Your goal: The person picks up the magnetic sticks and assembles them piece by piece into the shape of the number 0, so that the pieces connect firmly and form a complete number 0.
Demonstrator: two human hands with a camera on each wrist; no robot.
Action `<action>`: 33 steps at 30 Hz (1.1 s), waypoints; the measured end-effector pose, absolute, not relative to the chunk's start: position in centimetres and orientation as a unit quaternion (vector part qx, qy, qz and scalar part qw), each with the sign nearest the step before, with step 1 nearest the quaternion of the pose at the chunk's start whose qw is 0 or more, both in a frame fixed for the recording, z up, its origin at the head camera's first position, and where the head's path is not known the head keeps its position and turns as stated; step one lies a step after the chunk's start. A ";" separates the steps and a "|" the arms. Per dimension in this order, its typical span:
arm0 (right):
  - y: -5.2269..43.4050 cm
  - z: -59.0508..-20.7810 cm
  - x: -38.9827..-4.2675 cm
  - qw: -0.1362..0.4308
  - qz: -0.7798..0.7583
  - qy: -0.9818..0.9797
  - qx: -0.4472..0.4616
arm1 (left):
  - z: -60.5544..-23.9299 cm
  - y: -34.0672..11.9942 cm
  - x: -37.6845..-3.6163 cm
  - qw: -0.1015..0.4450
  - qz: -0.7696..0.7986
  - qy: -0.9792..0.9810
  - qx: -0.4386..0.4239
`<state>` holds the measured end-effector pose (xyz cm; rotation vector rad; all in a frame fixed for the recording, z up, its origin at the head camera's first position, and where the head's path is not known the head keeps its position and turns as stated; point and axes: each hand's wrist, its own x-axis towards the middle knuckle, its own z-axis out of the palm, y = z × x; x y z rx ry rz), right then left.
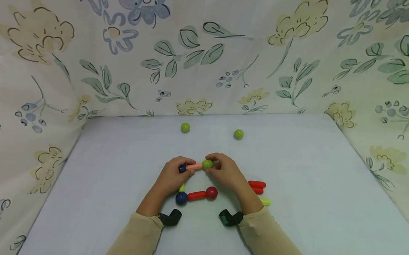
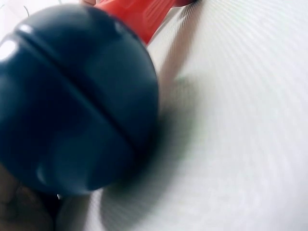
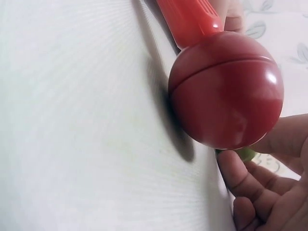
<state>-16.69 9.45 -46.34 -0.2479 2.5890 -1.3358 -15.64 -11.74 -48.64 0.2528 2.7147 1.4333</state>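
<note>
Both hands meet mid-tabletop [image 1: 308, 177]: the left hand [image 1: 170, 176] pinches the pink rod [image 1: 194, 166], lying left-right, by its navy ball [image 1: 182, 168], while the right hand [image 1: 225, 171] pinches the green ball [image 1: 207, 164] at its right end.

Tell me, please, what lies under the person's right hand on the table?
Red sticks and a yellow-green stick poke out beside the right hand; whatever lies beneath the palm is covered.

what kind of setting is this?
Likely a makeshift tabletop recording booth: a plain pale table walled in by floral cloth, with only toy balls and rods, such as a green ball.
</note>
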 end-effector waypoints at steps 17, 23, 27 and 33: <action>18.3 -43.0 -18.0 0.190 -0.350 0.912 -0.100 | -48.7 -11.8 -15.6 0.039 0.476 0.876 0.067; 22.1 -43.0 -18.0 0.247 -0.343 0.902 -0.084 | -48.6 -11.7 -15.7 0.039 0.473 0.878 0.067; 22.8 -43.0 -17.8 0.284 -0.369 0.882 -0.075 | -48.7 -11.7 -15.7 0.039 0.473 0.877 0.070; 22.2 -43.4 -17.9 0.285 -0.368 0.883 -0.058 | -48.6 -11.7 -15.6 0.044 0.472 0.878 0.069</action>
